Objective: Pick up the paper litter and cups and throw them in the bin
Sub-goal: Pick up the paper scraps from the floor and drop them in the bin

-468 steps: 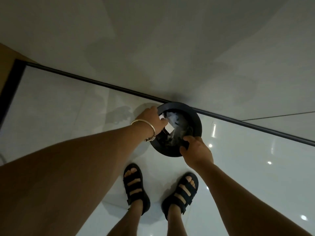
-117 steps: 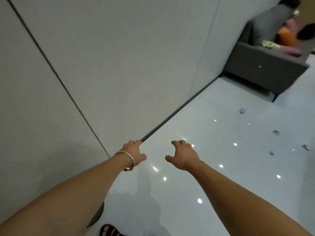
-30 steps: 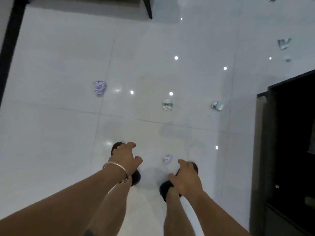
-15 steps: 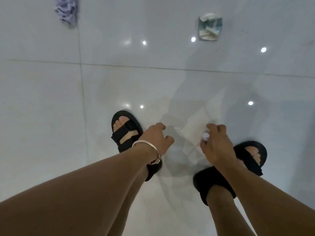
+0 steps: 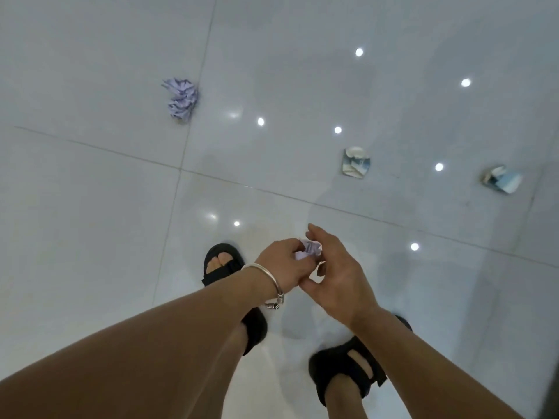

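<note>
One paper wad (image 5: pixel 181 99) on glossy pale tiled floor (image 5: pixel 90 207); spotlight glints (image 5: pixel 260 121).

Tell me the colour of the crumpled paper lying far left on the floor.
The crumpled paper is pale lilac, showing best in the head view.

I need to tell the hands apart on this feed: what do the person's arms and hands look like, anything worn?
Both forearms are bare, with no sleeves or gloves in view. The left hand has a thin silver-coloured bangle at its wrist, with a wound, coiled end. The right hand and its wrist wear nothing visible.
</note>
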Demonstrator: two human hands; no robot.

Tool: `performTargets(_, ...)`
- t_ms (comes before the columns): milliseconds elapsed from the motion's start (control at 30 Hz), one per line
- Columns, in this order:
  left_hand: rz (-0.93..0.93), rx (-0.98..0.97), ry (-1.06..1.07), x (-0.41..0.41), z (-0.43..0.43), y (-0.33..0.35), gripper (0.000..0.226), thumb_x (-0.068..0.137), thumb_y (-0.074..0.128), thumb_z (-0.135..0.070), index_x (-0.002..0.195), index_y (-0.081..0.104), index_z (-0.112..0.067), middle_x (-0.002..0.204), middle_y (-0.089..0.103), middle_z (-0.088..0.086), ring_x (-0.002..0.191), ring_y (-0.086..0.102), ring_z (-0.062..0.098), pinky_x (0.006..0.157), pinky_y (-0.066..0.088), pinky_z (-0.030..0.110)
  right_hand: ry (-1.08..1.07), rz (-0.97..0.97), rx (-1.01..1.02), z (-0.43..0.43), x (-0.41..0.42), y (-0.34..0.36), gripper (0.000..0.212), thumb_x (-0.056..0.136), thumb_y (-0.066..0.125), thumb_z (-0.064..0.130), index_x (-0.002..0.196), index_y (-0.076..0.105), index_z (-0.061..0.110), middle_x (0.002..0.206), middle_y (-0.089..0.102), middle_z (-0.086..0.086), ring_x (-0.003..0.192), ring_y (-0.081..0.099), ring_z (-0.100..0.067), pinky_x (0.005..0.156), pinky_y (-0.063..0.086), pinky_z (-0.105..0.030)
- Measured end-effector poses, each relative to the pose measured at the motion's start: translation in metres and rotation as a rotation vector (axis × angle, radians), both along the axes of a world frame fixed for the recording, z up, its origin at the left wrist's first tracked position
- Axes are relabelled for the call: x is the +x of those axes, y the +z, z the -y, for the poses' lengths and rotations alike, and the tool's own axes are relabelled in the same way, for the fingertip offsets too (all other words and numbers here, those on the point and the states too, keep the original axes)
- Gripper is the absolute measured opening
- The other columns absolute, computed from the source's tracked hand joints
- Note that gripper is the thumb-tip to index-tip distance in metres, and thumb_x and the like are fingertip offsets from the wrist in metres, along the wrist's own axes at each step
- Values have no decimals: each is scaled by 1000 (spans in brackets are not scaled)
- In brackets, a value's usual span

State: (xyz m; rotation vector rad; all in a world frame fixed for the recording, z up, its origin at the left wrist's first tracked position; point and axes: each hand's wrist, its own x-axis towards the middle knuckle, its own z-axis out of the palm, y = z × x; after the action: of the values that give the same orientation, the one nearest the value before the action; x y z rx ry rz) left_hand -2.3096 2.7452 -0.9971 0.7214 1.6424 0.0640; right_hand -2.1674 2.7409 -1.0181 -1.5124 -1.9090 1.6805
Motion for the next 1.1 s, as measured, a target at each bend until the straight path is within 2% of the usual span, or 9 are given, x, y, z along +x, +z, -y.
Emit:
performTargets(100, -45, 25, 34, -11, -7, -17, 8, 89, 58, -25, 82, 55, -24, 74, 55, -17, 67, 52, -2, 56, 38, 3, 274, 122, 31, -30, 6, -19, 92, 72, 79, 49, 148, 29, 35, 141, 40, 20, 99, 55, 4, 77, 42, -7)
performTargets(167, -121, 38, 63, -25, -5, -34, 7, 87, 58, -18, 84, 52, -21, 73, 52, -17, 64, 49, -2, 55, 36, 0, 429, 280, 167, -62, 15, -45, 93, 71, 77, 52, 148, 29, 32, 149, 32, 13, 120, 51, -9, 88, 47, -21)
performTargets(233, -159, -10, 47, -41, 2, -54, 9, 85, 58, -19, 93, 54, -18, 84, 60, -7, 75, 58, 13, 70, 48, 14, 350, 457, 308, -108, 22, -74, 95, 70, 80, 48, 149, 31, 27, 153, 28, -1, 133, 39, -28, 100, 44, -43)
performTargets(333, -197, -96, -24, -66, 21, -76, 22, 77, 54, -34, 98, 51, -27, 98, 64, -2, 89, 61, 26, 87, 49, 43, 167, 629, 335, -173, 14, -118, 105, 64, 84, 48, 149, 23, 33, 156, 15, -6, 136, 25, -40, 100, 39, -57)
performTargets(400, -246, -126, -82, -80, 35, -87, 23, 69, 47, -40, 90, 49, -31, 98, 63, -4, 90, 61, 26, 89, 48, 44, 245, 747, 265, -193, 5, -144, 106, 64, 84, 49, 146, 18, 39, 156, 8, -1, 137, 20, -40, 100, 38, -60)
performTargets(567, -238, -106, -40, -104, 56, -93, 8, 80, 54, -15, 81, 51, -22, 101, 64, -2, 93, 61, 19, 87, 49, 35, 159, 736, 261, -166, -7, -160, 65, 73, 80, 27, 130, 50, 19, 130, 36, -19, 120, 32, -44, 94, 43, -56)
performTargets(767, -213, 1, -9, -112, 44, -42, 11, 80, 52, -11, 87, 51, -20, 97, 62, -6, 88, 58, 16, 82, 45, 25, 174, 712, 159, -110, -45, -89, 53, 77, 71, 24, 127, 57, 15, 125, 48, -16, 112, 47, -39, 86, 46, -45)
performTargets(933, -207, 138, 56, -137, 4, 32, 52, 87, 52, -13, 136, 38, -21, 104, 57, -10, 91, 56, 11, 82, 41, 20, 278, 605, 256, -107, -118, 11, 51, 83, 63, 30, 132, 53, 20, 126, 51, -9, 110, 51, -32, 80, 47, -38)
performTargets(1100, -238, 277, 159, -178, -26, 134, 47, 89, 56, -14, 134, 43, -19, 103, 57, -12, 92, 54, 8, 76, 36, 10, 371, 554, 333, -122, -162, 128, 52, 87, 59, 33, 136, 48, 23, 129, 50, -3, 113, 49, -24, 82, 45, -31)
